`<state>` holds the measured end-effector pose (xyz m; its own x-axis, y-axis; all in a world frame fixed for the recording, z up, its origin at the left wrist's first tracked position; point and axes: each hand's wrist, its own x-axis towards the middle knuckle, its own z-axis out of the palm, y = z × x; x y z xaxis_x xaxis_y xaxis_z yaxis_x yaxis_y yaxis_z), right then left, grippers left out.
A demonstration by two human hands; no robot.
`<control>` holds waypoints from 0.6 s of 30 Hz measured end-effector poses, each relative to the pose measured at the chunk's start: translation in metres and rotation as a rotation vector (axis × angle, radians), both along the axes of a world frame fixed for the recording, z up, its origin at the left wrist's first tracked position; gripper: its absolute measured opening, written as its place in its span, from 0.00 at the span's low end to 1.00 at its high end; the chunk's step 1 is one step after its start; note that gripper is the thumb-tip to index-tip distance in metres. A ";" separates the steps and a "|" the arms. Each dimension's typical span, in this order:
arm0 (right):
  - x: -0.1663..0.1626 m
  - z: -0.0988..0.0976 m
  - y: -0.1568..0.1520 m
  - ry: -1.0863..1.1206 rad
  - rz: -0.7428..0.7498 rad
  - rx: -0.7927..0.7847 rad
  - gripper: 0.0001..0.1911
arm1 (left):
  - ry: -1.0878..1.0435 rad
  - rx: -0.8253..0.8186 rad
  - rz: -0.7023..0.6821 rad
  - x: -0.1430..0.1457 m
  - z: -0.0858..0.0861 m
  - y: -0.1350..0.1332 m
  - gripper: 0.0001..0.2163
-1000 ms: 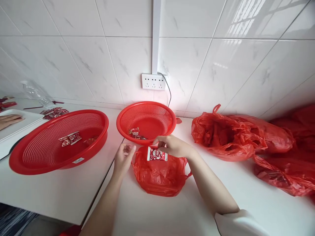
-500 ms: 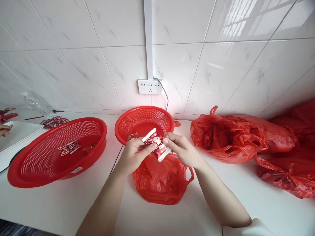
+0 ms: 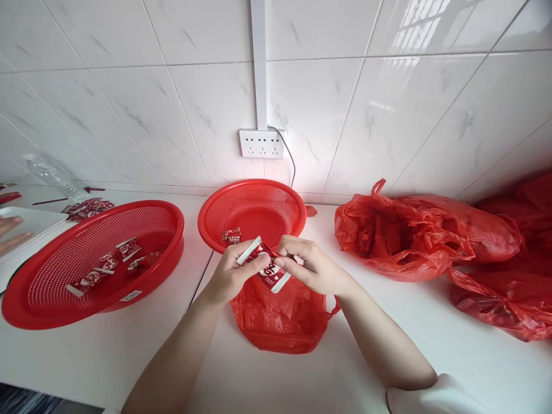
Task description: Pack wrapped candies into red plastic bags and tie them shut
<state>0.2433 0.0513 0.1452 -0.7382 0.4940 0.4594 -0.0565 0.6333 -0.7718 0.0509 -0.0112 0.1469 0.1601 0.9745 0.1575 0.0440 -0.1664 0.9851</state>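
Note:
Between both hands is a red and white snack packet (image 3: 268,270) with crimped white ends. My left hand (image 3: 235,270) grips its left side, thumb on the front. With thumb and fingers pinched, my right hand (image 3: 308,264) holds its upper right edge. Right below them lies a red plastic bag (image 3: 282,322), its handle loop sticking out at the right. Behind the hands stands a round red mesh basket (image 3: 252,190) with a small packet (image 3: 232,235) inside. Whether the held packet is torn cannot be made out.
At left, a larger red basket (image 3: 168,230) holds several packets. Behind it are a clear bottle (image 3: 56,178), more packets (image 3: 88,208) and a white tray (image 3: 41,221) with another person's hand (image 3: 12,233) over it. Red bags (image 3: 388,241) lie at right; a socket strip (image 3: 261,144) is on the wall.
The held packet has turned to another printed face and sits slightly lower. More packets lie in the left basket. The other person's hand is now spread open. The view has shifted slightly.

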 end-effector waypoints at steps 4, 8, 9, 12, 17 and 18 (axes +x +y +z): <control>0.010 0.005 0.001 -0.043 0.118 -0.014 0.14 | 0.104 -0.010 -0.191 -0.007 0.004 -0.001 0.11; 0.017 0.000 0.011 -0.306 0.115 0.021 0.14 | 0.457 0.100 0.028 -0.023 0.014 0.002 0.12; 0.017 -0.005 0.014 -0.405 0.113 0.036 0.15 | 0.553 0.141 0.211 -0.029 0.015 0.004 0.13; 0.013 -0.023 0.018 -0.684 0.148 0.069 0.14 | 0.857 0.144 0.810 -0.053 0.008 0.013 0.18; 0.004 -0.036 0.015 -0.827 -0.057 0.095 0.10 | 0.966 -0.308 0.893 -0.098 -0.020 0.029 0.24; 0.004 -0.035 0.014 -0.816 -0.107 0.100 0.11 | 0.820 -0.419 0.789 -0.104 -0.026 0.032 0.22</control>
